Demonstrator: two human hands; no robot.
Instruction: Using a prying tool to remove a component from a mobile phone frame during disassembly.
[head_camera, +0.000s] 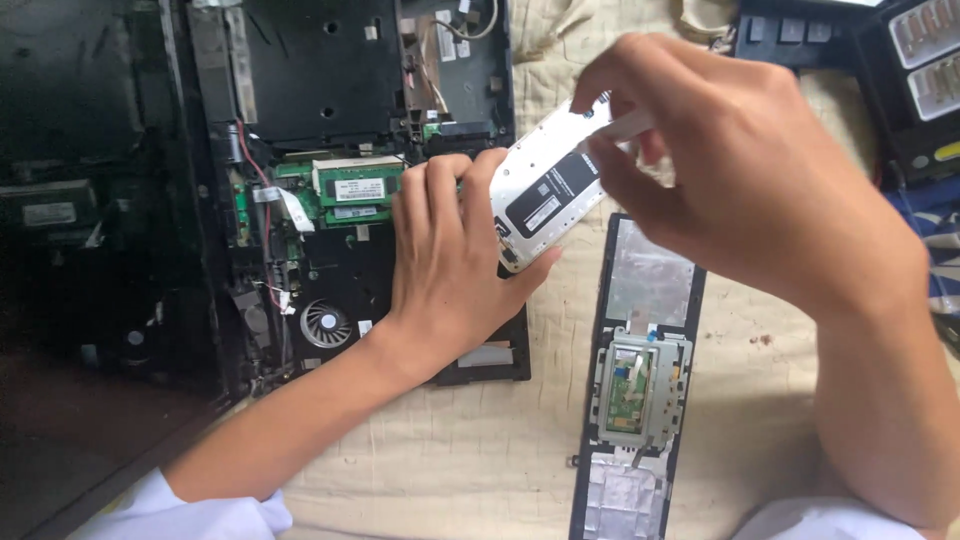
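Two hands at work: my left hand (450, 260) presses flat, unclenched, on the opened laptop base (330, 200), steadying a silver drive (545, 190) tilted at its edge. My right hand (730, 165) pinches the drive's white tab (625, 125). A palmrest panel (640, 380) lies beside, on cream cloth (470, 450).

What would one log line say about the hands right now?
left hand: on open laptop, touching silver drive | right hand: holds drive's top end | palmrest panel: on cloth
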